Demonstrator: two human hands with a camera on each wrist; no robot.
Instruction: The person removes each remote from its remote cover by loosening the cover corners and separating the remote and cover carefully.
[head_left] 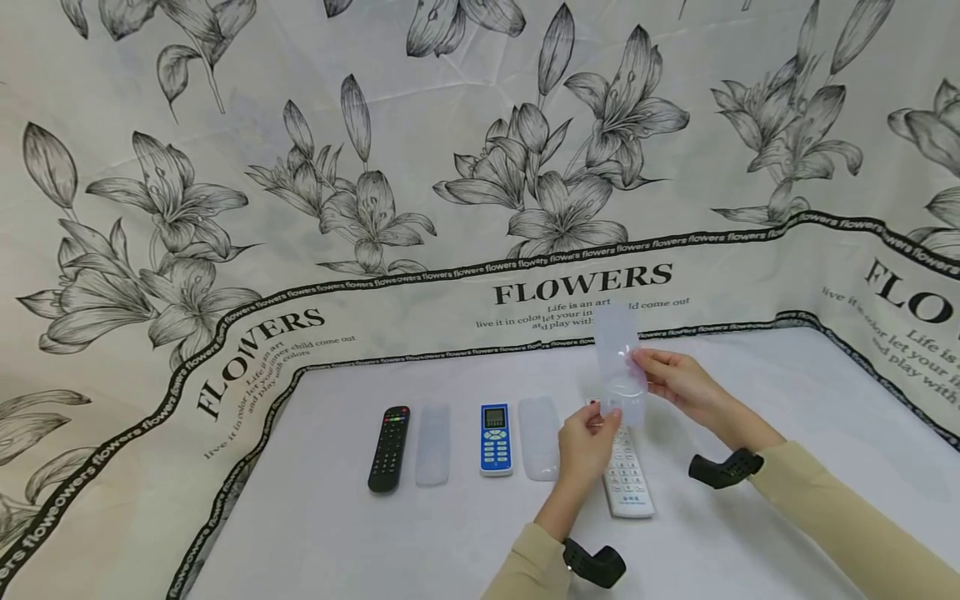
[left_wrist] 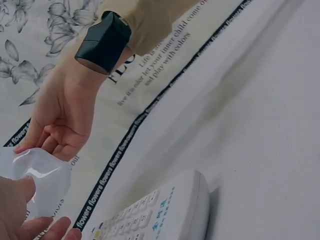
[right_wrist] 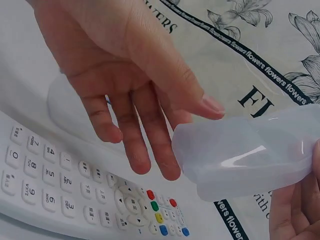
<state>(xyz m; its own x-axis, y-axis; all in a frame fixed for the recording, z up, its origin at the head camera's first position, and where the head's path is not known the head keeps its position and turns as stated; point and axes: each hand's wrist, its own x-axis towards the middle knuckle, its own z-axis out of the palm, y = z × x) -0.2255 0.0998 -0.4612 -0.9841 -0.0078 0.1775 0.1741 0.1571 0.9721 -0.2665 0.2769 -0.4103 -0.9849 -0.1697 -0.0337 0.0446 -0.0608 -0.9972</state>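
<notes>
A translucent silicone remote cover (head_left: 615, 333) is held up above a white remote control (head_left: 628, 479), limp and bent. My right hand (head_left: 681, 383) pinches the cover partway along its right edge. At the lower end, my left hand (head_left: 587, 446) holds it between thumb and index finger, the other fingers stretched out loosely in the right wrist view. Below that hand, the white remote (right_wrist: 65, 185) lies face up with its buttons showing; the left hand hides part of its upper end in the head view.
To the left lie a black remote (head_left: 389, 450), a clear cover (head_left: 432, 445), a blue remote (head_left: 496, 440) and another clear cover (head_left: 539, 437), in a row on the white table (head_left: 315, 533). A flower-printed cloth (head_left: 420, 317) rises behind the table.
</notes>
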